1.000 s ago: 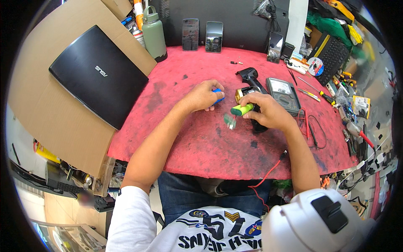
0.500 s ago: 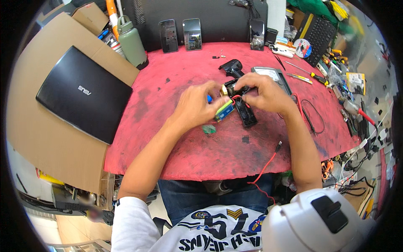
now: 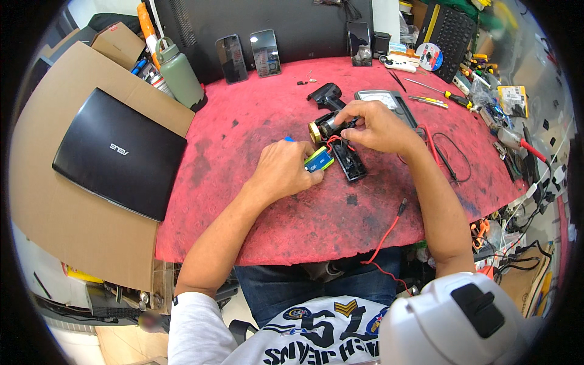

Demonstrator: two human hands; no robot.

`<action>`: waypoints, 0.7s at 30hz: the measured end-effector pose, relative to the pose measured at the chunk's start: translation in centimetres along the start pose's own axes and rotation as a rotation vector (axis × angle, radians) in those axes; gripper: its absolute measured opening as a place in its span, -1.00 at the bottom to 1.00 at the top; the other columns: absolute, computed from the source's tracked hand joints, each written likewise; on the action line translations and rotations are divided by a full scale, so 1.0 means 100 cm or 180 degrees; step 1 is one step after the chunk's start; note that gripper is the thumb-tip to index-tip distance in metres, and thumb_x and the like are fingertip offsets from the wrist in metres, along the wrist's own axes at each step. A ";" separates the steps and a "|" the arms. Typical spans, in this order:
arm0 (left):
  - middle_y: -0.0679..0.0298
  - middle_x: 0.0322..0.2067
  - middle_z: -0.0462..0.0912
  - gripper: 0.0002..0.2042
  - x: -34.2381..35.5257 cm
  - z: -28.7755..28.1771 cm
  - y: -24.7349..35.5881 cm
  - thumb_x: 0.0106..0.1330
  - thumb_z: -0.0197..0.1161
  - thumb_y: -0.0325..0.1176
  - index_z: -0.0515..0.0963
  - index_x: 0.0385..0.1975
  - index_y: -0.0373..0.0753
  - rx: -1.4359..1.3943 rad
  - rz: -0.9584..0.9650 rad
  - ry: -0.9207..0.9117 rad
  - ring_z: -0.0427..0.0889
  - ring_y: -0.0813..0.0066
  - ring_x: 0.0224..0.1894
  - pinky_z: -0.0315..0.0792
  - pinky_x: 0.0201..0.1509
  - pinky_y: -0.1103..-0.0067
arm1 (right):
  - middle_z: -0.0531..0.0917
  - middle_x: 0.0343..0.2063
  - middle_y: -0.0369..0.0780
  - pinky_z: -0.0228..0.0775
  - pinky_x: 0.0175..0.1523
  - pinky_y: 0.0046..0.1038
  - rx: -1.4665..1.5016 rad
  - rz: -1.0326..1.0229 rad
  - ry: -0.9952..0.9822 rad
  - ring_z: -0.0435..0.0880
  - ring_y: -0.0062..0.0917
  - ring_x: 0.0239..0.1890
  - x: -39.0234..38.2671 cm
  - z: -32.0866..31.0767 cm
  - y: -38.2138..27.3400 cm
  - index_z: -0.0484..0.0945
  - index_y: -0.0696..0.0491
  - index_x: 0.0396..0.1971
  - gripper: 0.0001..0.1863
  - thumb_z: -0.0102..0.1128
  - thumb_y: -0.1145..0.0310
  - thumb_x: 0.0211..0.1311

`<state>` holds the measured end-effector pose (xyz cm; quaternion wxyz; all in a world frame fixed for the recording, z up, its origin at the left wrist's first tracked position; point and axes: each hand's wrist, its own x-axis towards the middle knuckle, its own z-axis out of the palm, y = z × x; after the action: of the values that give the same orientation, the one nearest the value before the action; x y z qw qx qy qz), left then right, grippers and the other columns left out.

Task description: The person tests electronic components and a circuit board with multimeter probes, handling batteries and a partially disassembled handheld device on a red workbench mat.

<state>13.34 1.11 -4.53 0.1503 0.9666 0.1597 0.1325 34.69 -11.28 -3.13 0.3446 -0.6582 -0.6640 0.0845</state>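
Observation:
My left hand [image 3: 281, 165] is closed around a blue battery pack with yellow-green edges [image 3: 320, 159], low over the red mat. Red wires [image 3: 336, 141] run between the pack and an opened black device. My right hand [image 3: 378, 129] has its fingers curled in a pinch at a silver cylindrical motor with a brass-coloured ring [image 3: 314, 132]; its fingertips partly cover the motor. Below them, a black grip half [image 3: 350, 163] lies on the mat, angled toward me. Beyond the motor lies a black handle-shaped shell [image 3: 327, 96]. A small blue piece [image 3: 289, 139] shows beside my left hand.
An analog meter [image 3: 389, 104] with test leads [image 3: 447, 164] lies to the right, near screwdrivers [image 3: 456, 98]. A closed black laptop [image 3: 121, 155] rests on cardboard at left. A green bottle [image 3: 180, 76] and phones [image 3: 265, 53] stand behind. A red cable [image 3: 389, 234] crosses the front edge.
My left hand has turned over the battery pack, and the pack sits slightly lower. My right hand's fingers have drawn in at the motor, uncovering the brass ring. The whole view has shifted slightly.

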 end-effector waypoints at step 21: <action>0.01 -0.36 0.72 -0.54 0.001 -0.027 -0.017 0.03 0.48 -0.02 0.70 -0.17 -0.22 -0.0162 -0.0291 0.0442 0.71 0.03 -0.26 0.53 -0.13 0.21 | 0.72 -0.36 -0.05 0.52 -0.12 -0.31 -0.0724 0.0431 0.0499 0.72 -0.29 -0.30 -0.004 -0.018 0.013 0.67 0.17 -0.17 -0.77 0.25 0.35 0.28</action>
<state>12.13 3.32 -2.59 0.1693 0.9427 0.2103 0.1963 36.70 -12.12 -2.70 0.3120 -0.7409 -0.5944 -0.0199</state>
